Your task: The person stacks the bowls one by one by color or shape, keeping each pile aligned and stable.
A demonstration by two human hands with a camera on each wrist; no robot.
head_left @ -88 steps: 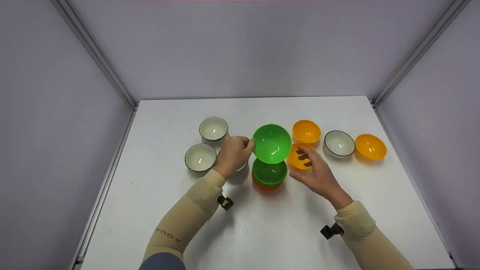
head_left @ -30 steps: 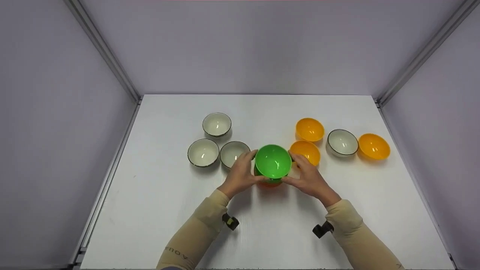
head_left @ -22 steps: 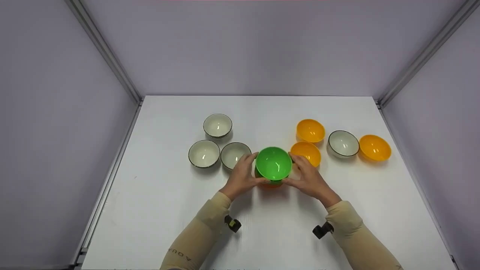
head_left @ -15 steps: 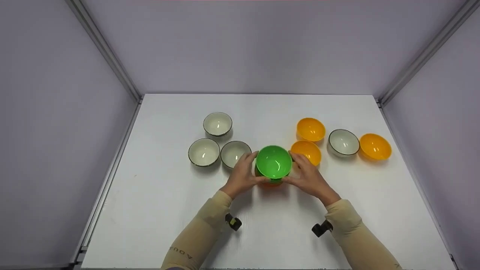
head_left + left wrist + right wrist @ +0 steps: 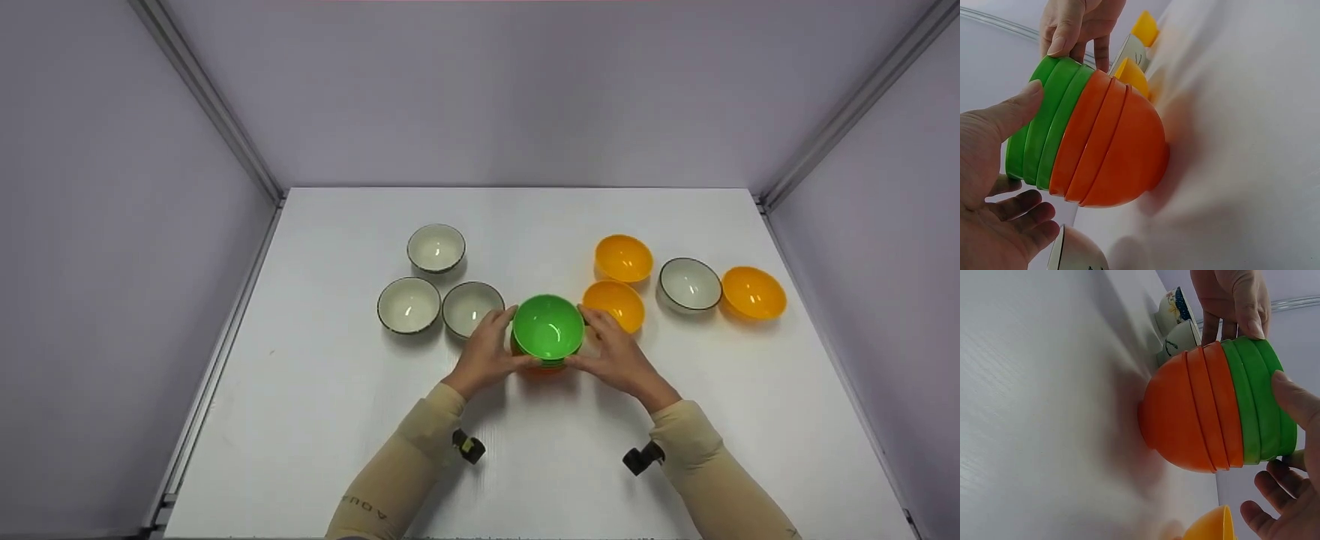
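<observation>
We are seeing a stack point(image 5: 1216, 405) standing on the white tabletop point(image 5: 315, 420), its green bowls point(image 5: 548, 326) nested above orange bowls point(image 5: 1120, 146). The left hand point(image 5: 484, 356) and right hand point(image 5: 622, 356) are both gripping the green rims from opposite sides, thumbs lying on the near side. Sideways, we are finding little room: a pale bowl point(image 5: 469, 301) is sitting just beside the left fingers, a yellow bowl point(image 5: 621, 304) just behind the right ones. Toward the near edge, the tabletop is stretching out broadly; the far edge is lying well beyond the stack. The outermost yellow bowl point(image 5: 753, 293) is sitting nearest the right edge. From above, the green bowls are hiding most of the orange ones, and the hands are covering parts of both neighbouring bowls. The frame is cutting off both sleeves point(image 5: 394, 457), and the left one's lettering is proving hard to read.
</observation>
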